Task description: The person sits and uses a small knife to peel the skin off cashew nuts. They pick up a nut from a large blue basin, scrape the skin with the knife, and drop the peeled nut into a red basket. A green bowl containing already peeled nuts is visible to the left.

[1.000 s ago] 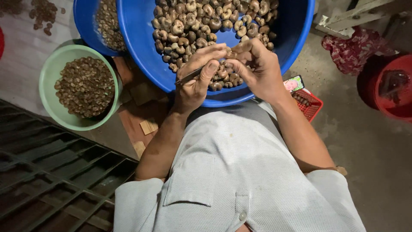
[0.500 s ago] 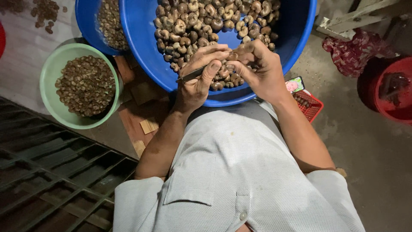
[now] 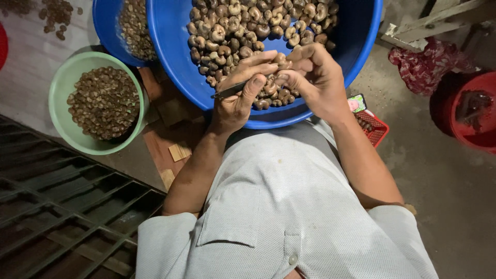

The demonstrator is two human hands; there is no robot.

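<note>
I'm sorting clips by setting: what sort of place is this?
Probably an informal nut-shelling workplace, on the floor: a big blue plastic tub of brown curved nuts, a green bowl of sorted pieces, bare concrete floor.

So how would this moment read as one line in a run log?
left hand: grips thin tool | right hand: pinches nut | both over big blue basin of nuts | green bowl beside

Head camera looks straight down, close above hands (image 3: 279,85)

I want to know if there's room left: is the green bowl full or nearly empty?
Partly filled. The green bowl holds a heap of small brown nuts, but a wide band of bare inner wall shows around it, below the rim.
</note>
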